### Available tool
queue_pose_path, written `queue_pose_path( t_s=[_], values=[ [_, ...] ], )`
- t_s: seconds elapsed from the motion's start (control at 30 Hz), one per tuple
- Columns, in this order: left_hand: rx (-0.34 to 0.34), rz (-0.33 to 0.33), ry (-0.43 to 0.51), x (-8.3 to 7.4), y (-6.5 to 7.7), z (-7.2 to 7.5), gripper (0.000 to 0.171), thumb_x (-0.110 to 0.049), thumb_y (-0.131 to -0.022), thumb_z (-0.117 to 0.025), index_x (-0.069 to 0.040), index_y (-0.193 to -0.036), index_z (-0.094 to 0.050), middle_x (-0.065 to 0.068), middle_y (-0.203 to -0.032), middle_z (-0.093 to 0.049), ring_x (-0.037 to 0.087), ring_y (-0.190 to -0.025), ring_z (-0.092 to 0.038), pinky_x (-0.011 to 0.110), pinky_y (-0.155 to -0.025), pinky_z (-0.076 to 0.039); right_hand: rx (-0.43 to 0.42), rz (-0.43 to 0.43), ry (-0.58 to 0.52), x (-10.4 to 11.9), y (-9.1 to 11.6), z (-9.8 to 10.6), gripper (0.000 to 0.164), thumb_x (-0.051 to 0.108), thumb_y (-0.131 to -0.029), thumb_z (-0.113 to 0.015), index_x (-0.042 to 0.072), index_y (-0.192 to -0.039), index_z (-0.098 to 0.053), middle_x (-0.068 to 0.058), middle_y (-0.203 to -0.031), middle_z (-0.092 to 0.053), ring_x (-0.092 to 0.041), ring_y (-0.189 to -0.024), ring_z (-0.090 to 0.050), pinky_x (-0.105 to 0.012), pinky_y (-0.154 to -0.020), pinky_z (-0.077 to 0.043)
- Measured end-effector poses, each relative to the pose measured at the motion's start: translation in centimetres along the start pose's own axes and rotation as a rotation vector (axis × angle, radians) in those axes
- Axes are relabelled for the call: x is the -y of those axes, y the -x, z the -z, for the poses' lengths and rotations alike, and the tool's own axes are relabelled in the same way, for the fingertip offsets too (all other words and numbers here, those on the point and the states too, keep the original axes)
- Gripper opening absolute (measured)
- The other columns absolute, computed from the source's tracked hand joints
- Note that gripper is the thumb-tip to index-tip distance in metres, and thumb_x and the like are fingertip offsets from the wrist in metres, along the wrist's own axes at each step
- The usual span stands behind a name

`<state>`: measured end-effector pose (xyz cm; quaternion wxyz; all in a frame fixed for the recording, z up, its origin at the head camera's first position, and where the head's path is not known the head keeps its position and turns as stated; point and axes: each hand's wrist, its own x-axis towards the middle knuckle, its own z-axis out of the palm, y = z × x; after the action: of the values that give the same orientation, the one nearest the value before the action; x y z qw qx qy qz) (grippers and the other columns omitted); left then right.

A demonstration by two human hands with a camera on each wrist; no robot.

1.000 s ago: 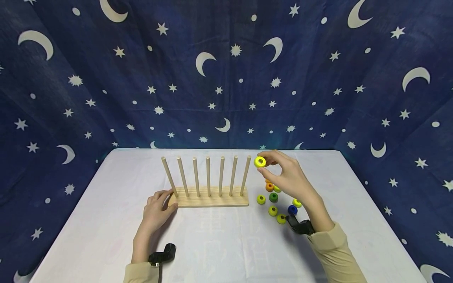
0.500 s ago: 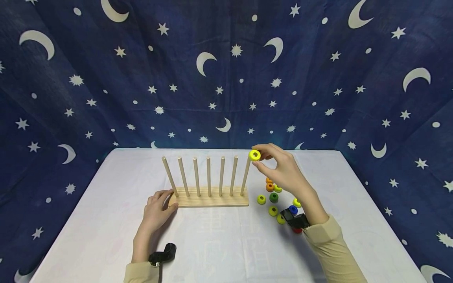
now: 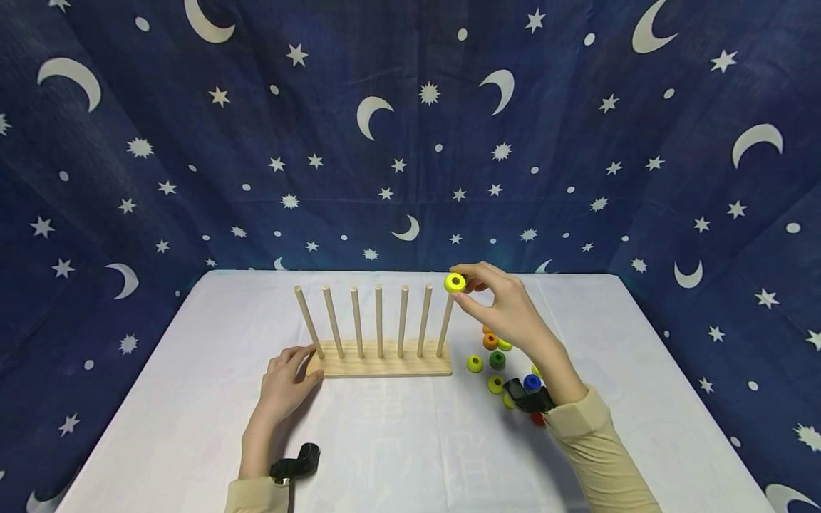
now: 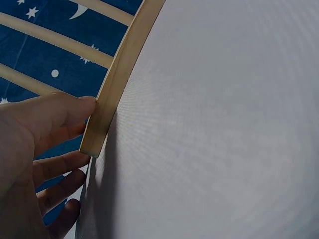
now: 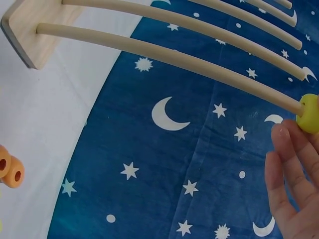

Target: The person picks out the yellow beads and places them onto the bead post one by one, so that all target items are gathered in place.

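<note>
A wooden peg rack with a row of several upright pegs stands on the white-covered table. My left hand holds its left end, the thumb on the near edge and the fingers round the back. In the left wrist view the thumb presses the edge of the rack. Between thumb and fingertips, my right hand pinches a yellow bead at the top of the rightmost peg. The right wrist view has that peg's tip right at the hole of the bead.
Loose beads lie to the right of the rack, partly under my right forearm: orange, green, several yellow, blue and red. A dark blue star-and-moon cloth hangs behind and beside the table.
My right hand has carried the yellow bead left from beside the rack to the rightmost peg's top, rising and then dipping slightly. My left hand has stayed on the rack's end.
</note>
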<state>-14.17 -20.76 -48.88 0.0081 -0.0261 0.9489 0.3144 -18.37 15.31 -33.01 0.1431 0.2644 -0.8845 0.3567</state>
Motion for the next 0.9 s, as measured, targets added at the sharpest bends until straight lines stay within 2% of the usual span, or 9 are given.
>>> queue_pose_path(
  t_s=[0.6, 0.67, 0.73, 0.9],
  values=[
    [-0.007, -0.012, 0.005, -0.01, 0.01, 0.0, 0.056, -0.029, -0.091, -0.063, -0.011, -0.141, -0.047, 0.02, -0.141, -0.044, 0.042, -0.129, -0.034, 0.061, -0.099, -0.03, 0.01, -0.039, -0.014, -0.63, 0.22, -0.74, 0.034, 0.024, -0.09, -0.068, 0.017, -0.123, -0.063, 0.003, -0.1, -0.067, -0.013, -0.091, -0.062, -0.036, -0.084, -0.05],
    [-0.008, -0.012, 0.007, -0.02, 0.02, -0.01, 0.056, -0.029, -0.09, -0.063, -0.011, -0.141, -0.047, 0.02, -0.14, -0.044, 0.042, -0.129, -0.034, 0.061, -0.099, -0.03, 0.008, -0.045, -0.019, -0.67, 0.24, -0.78, 0.034, 0.023, -0.089, -0.068, 0.016, -0.122, -0.063, 0.002, -0.101, -0.068, -0.014, -0.091, -0.063, -0.037, -0.087, -0.05],
    [-0.008, -0.012, 0.009, -0.02, 0.02, -0.02, 0.056, -0.029, -0.09, -0.063, -0.011, -0.141, -0.047, 0.02, -0.14, -0.044, 0.042, -0.129, -0.034, 0.061, -0.099, -0.03, 0.005, -0.052, -0.026, -0.66, 0.28, -0.78, 0.034, 0.023, -0.089, -0.068, 0.016, -0.122, -0.063, 0.0, -0.102, -0.069, -0.016, -0.091, -0.063, -0.041, -0.095, -0.047],
    [-0.006, -0.006, 0.007, -0.02, 0.03, -0.05, 0.056, -0.029, -0.091, -0.063, -0.011, -0.141, -0.047, 0.02, -0.14, -0.044, 0.042, -0.13, -0.034, 0.062, -0.101, -0.029, 0.003, -0.055, -0.041, -0.67, 0.38, -0.74, 0.035, 0.021, -0.089, -0.069, 0.015, -0.123, -0.063, -0.002, -0.102, -0.07, -0.02, -0.091, -0.064, -0.048, -0.113, -0.033]
  ],
)
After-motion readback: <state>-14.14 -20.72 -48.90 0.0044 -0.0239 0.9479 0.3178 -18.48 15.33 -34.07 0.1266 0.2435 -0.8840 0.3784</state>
